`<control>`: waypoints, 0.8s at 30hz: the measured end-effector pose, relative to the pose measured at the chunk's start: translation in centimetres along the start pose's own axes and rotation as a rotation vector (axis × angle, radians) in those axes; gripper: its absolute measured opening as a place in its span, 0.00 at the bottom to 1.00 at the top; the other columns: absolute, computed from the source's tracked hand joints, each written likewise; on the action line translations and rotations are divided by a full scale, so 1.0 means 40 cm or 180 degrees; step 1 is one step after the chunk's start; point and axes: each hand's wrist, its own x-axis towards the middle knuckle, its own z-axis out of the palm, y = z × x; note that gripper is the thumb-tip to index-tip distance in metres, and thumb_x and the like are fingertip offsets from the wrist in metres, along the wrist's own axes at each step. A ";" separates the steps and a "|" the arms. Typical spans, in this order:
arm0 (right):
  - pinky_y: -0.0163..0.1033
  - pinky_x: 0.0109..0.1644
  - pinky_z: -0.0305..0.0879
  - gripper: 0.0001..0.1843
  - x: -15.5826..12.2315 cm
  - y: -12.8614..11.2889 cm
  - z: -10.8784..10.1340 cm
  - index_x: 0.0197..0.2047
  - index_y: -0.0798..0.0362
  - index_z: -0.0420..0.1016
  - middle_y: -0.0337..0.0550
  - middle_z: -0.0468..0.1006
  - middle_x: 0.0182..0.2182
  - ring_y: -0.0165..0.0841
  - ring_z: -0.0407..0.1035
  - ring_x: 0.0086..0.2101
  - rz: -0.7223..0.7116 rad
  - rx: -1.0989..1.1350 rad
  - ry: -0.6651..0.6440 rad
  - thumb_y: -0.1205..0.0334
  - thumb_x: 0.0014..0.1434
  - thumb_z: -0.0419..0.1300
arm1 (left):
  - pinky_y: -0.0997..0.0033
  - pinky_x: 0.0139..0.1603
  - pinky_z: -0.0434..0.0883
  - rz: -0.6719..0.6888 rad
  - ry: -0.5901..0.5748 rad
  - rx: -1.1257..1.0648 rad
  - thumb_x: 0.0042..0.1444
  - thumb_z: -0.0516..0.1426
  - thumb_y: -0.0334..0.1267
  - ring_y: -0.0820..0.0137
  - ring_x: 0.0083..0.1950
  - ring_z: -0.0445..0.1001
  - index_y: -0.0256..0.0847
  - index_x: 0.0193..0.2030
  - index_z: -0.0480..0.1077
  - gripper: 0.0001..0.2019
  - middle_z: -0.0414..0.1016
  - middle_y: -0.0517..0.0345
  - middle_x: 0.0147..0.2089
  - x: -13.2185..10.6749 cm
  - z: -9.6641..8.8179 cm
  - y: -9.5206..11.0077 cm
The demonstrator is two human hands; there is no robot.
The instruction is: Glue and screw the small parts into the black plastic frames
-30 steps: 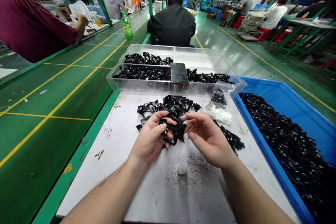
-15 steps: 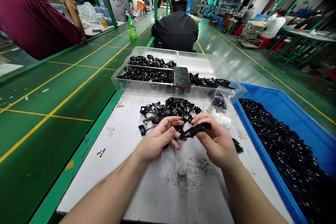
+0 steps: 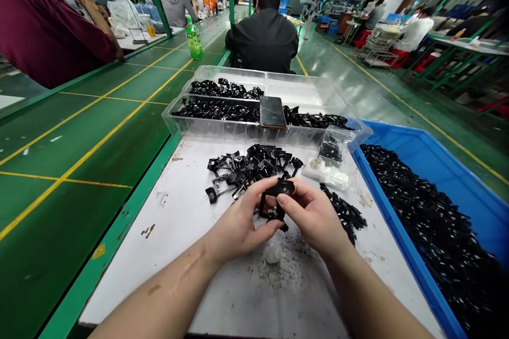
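Between my hands is a small black plastic frame part (image 3: 281,187) with an open middle, held above the white tabletop (image 3: 159,265). My left hand (image 3: 242,222) grips it from the left, thumb at its lower end and fingers at its upper end. From the other side my right hand (image 3: 318,214) pinches it by thumb and fingers near the upper end. Just beyond lies a heap of similar black parts (image 3: 258,164). A smaller group of black parts (image 3: 345,212) sits beside my right hand, partly covered by it. Below my hands a small whitish lump (image 3: 272,254) rests among dark crumbs.
A clear divided tray (image 3: 222,128) holding black parts stands at the back, a phone (image 3: 272,112) across its divider. To the right is a blue bin (image 3: 413,135) full of black pieces. Plastic bags (image 3: 330,172) lie near the tray. A green bottle (image 3: 194,39) stands on the green conveyor (image 3: 99,132).
The black frame has turned from edge-on to showing its opening. My left hand, loose beside it before, has closed on it, and my right hand has moved inward.
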 end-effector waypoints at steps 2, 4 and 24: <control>0.48 0.47 0.75 0.18 0.006 0.001 0.001 0.37 0.50 0.77 0.45 0.77 0.39 0.39 0.73 0.39 0.0033 0.0040 -0.0064 0.43 0.67 0.68 | 0.59 0.60 0.77 0.0132 -0.0094 0.0285 0.66 0.65 0.34 0.59 0.58 0.80 0.54 0.73 0.64 0.31 0.79 0.51 0.63 0.007 -0.007 0.003; 0.45 0.44 0.74 0.17 0.007 0.000 -0.011 0.40 0.50 0.78 0.43 0.77 0.38 0.37 0.72 0.38 -0.0013 -0.0067 -0.0124 0.44 0.66 0.69 | 0.62 0.55 0.77 0.0140 -0.0133 0.0435 0.66 0.65 0.33 0.61 0.54 0.80 0.52 0.68 0.70 0.25 0.80 0.53 0.57 0.014 -0.016 0.007; 0.40 0.39 0.76 0.12 -0.028 -0.033 -0.078 0.39 0.46 0.72 0.41 0.84 0.45 0.35 0.79 0.38 -0.0602 -0.0057 -0.0861 0.68 0.62 0.71 | 0.68 0.45 0.71 -0.0340 0.0670 -0.0087 0.63 0.69 0.39 0.67 0.43 0.74 0.50 0.67 0.71 0.26 0.75 0.58 0.45 0.028 -0.056 -0.009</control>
